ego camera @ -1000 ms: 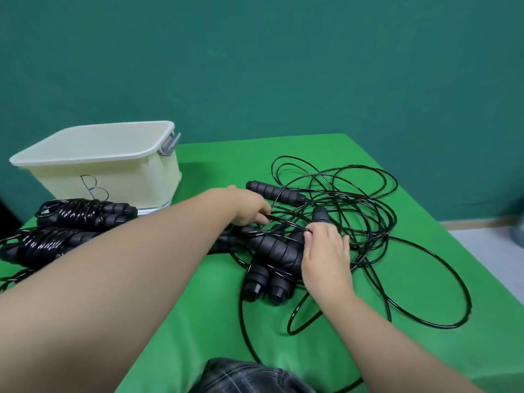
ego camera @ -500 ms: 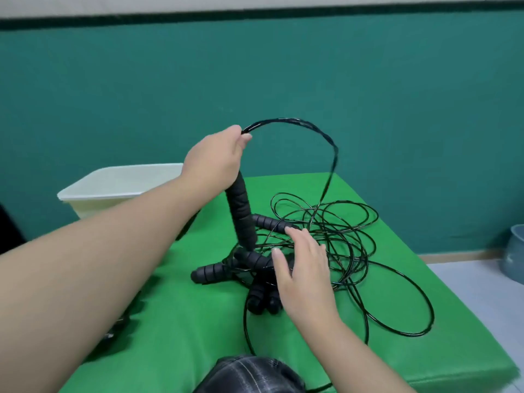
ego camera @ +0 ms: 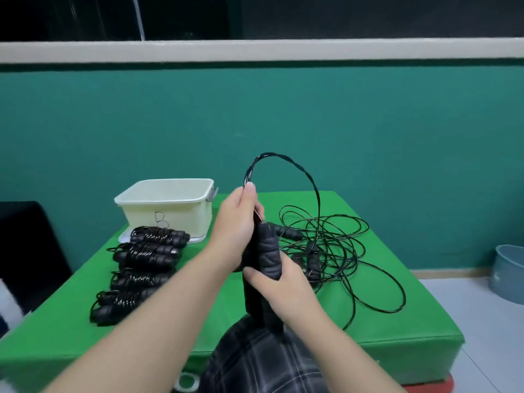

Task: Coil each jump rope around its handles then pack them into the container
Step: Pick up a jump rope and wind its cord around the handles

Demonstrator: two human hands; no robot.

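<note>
Two black jump rope handles stand upright side by side above the green table. My right hand grips them near the middle. My left hand pinches their black cord just above the handle tops, and the cord arches up and over to the right. More black rope lies tangled on the table's right half, with other handles in it. Several coiled ropes lie in a row on the left. The cream container stands at the back left.
A teal wall runs behind the table. A grey-blue bin stands on the floor at the right. A dark chair is at the left. My plaid-clad knee is at the table's front edge.
Both handles have been lifted off the table and brought together upright. My right hand went from hovering open over the pile to gripping them. My left hand kept hold of the cord.
</note>
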